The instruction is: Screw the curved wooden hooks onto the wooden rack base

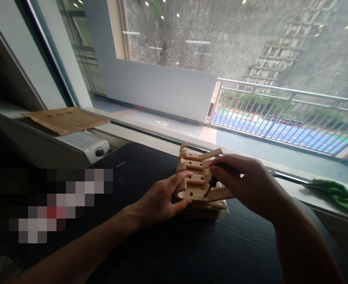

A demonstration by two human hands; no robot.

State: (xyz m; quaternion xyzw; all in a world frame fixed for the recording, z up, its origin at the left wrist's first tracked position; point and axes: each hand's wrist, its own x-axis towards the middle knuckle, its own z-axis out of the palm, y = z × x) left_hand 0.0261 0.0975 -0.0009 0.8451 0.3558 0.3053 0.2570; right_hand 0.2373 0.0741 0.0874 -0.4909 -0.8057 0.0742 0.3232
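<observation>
Several pale wooden J-shaped hooks [197, 194], drilled with round holes, lie side by side over a stack wrapped in clear plastic [221, 207]. My left hand [166, 197] is closed around the curved end of the nearest hook, thumb on the near side and fingers over the top. In my right hand [247, 179] is a screwdriver [212, 182] with a dark handle. It slants down to the left, its tip at a hole in that nearest hook. Whether a screw sits in the hole is too small to tell. My right fingers partly hide the hooks' far ends.
The black table [150, 248] carries small bits of debris and, at left, a blurred-out patch. A brown envelope [70, 119] rests on a white unit [82, 144] beside the window. On the sill at right lies a green cloth [335, 193].
</observation>
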